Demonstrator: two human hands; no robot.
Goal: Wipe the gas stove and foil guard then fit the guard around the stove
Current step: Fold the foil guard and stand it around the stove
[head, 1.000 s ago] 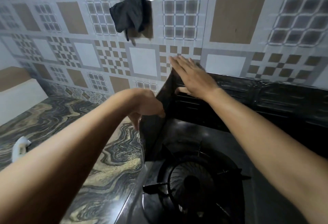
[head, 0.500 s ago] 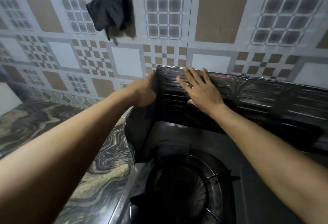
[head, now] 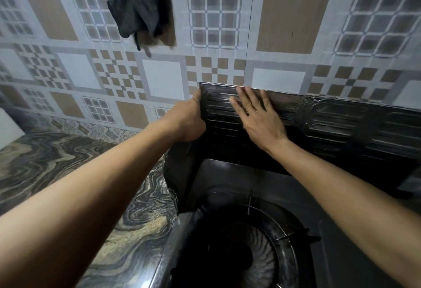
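From the head view, the foil guard (head: 337,126) stands upright against the tiled wall (head: 296,18) behind the gas stove (head: 246,249). The left hand (head: 186,120) is closed around the guard's left corner fold. The right hand (head: 259,119) lies open and flat on its ribbed face. A dark cloth (head: 139,9) hangs on the wall above the marbled counter (head: 68,164).

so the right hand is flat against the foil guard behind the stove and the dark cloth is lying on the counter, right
Not quite. The right hand is indeed flat against the foil guard behind the stove, but the dark cloth is not on the counter: the head view shows it hanging high on the tiled wall, up and to the left of the guard.
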